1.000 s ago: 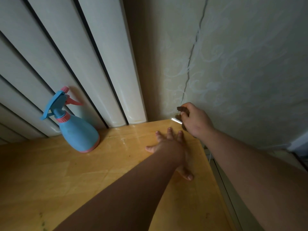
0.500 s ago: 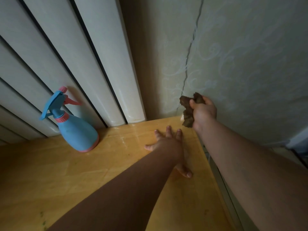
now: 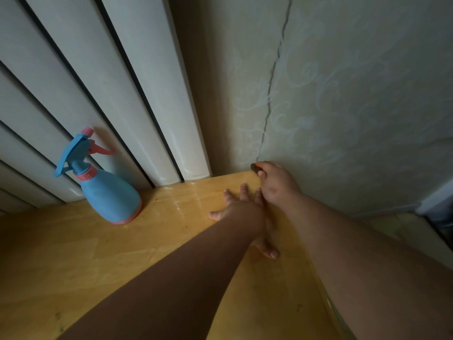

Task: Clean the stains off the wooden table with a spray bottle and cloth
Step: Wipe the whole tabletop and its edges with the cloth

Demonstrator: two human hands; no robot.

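A blue spray bottle point(image 3: 107, 192) with pink trim stands upright at the back left of the wooden table point(image 3: 73, 261), against the pale ribbed panels. My left hand point(image 3: 241, 207) lies flat on the table near its far right corner, fingers spread. Just beyond it, my right hand point(image 3: 277, 182) grips a dark brown cloth point(image 3: 256, 167) at the table's far right corner, against the wall. Only a small bit of the cloth shows past my fingers.
Pale vertical panels point(image 3: 137, 94) rise behind the table. A patterned wall point(image 3: 355, 94) with a seam running down it bounds the right side. The table's right edge point(image 3: 326, 298) drops to a narrow gap and floor. Dark specks mark the wood at the near left.
My right hand had lifted the cloth off the table against the wall; it has now come back down to the far right corner. My left hand stays flat in place.
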